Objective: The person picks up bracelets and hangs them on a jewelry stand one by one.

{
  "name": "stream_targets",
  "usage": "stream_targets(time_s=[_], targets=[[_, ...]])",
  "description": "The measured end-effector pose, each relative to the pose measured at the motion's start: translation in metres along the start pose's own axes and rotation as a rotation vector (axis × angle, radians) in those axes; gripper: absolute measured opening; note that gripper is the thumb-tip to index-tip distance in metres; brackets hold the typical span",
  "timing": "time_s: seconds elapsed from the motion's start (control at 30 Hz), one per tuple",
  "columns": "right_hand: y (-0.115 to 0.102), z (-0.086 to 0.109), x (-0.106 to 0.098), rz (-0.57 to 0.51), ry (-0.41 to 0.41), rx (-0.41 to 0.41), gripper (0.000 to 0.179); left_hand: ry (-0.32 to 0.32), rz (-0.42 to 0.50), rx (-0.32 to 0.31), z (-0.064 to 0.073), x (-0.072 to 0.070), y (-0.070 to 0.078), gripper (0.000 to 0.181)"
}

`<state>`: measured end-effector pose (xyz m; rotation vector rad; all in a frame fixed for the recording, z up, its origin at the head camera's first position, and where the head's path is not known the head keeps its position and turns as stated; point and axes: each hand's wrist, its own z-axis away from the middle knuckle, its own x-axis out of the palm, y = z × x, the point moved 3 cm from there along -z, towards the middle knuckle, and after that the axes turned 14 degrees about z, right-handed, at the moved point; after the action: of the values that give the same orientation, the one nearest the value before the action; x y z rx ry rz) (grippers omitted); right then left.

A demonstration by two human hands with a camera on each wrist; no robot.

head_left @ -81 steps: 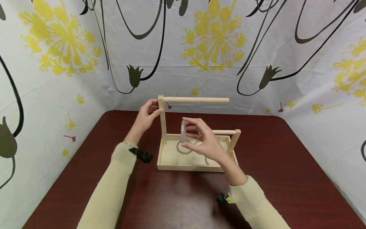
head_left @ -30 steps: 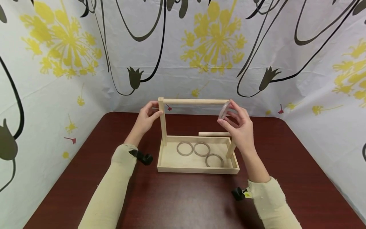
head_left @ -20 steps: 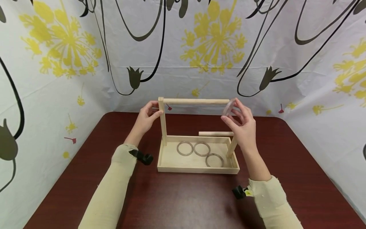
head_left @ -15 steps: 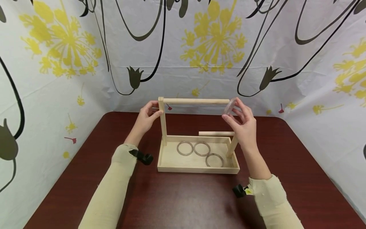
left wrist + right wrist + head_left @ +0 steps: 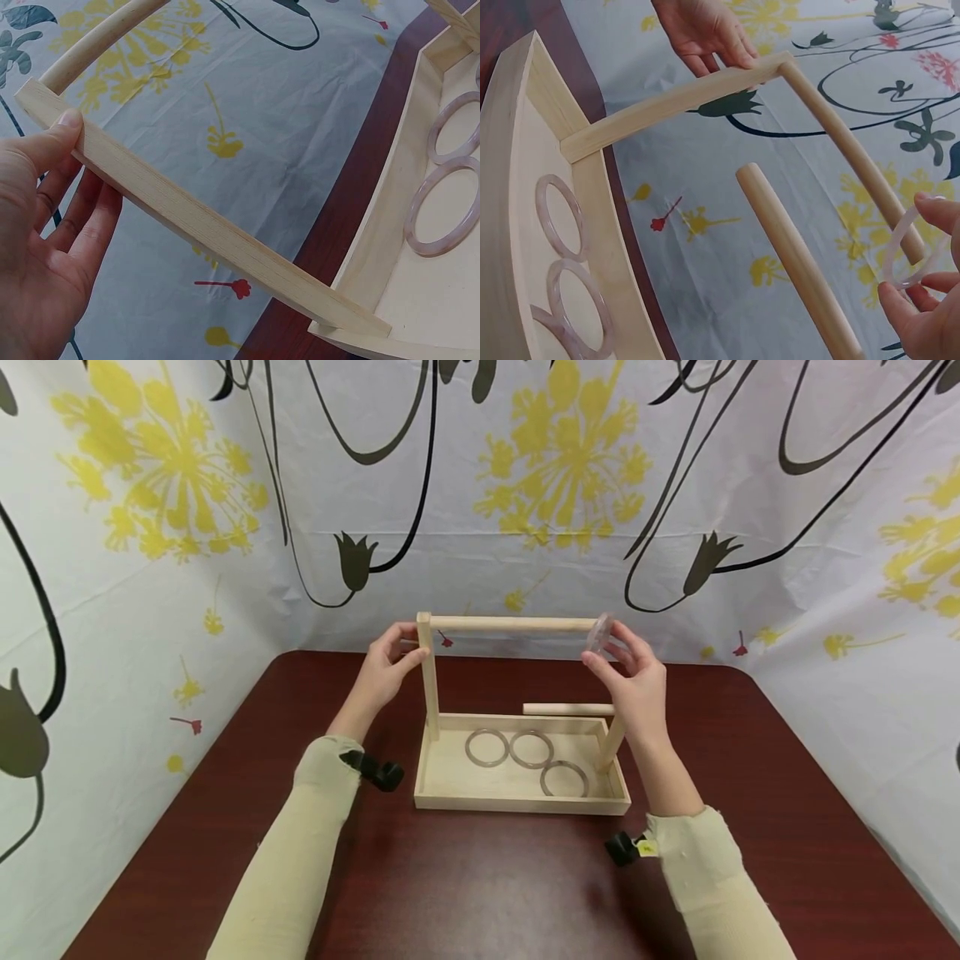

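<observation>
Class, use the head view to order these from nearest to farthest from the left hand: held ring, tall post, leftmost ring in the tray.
1. Tall post: gripped by the left hand.
2. Leftmost ring: lower, to that hand's right, inside the tray.
3. Held ring: farthest right, in the right hand.

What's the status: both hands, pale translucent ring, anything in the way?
Left hand grips upright pale-wood post. Right hand pinches pale translucent ring at free end of upper round pale-wood bar; threading unclear. Nothing visibly blocking that end.
</observation>
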<state>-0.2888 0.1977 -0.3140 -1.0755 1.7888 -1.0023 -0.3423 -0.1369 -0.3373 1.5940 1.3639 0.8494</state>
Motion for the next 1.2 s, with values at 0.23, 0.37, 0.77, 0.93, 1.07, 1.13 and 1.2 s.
stream_targets(time_s=[0.23,0.37,0.77,0.93,1.07,1.13,1.2], targets=[[0.003,-0.003,0.008,0.076,-0.044,0.045,0.060,-0.005,-0.003,0.002,-0.001,-0.001,-0.001,0.036],[0.003,-0.005,0.015,0.061,-0.086,0.092,0.061,-0.007,-0.003,0.008,-0.003,-0.001,0.000,0.035],[0.001,-0.006,0.044,-0.021,-0.183,0.145,0.057,-0.005,0.014,0.029,-0.003,-0.001,0.000,0.034],[0.001,-0.004,0.053,-0.032,-0.208,0.127,0.057,-0.005,0.010,0.033,-0.002,-0.001,-0.001,0.034],[0.002,-0.004,0.059,-0.026,-0.215,0.119,0.057,-0.005,0.007,0.023,-0.002,-0.001,-0.003,0.034],[0.002,-0.004,0.062,-0.023,-0.221,0.116,0.057,-0.005,0.006,0.017,-0.002,-0.001,-0.003,0.035],[0.001,-0.004,0.064,-0.030,-0.227,0.110,0.057,-0.005,0.009,0.014,-0.002,-0.002,-0.004,0.035]])
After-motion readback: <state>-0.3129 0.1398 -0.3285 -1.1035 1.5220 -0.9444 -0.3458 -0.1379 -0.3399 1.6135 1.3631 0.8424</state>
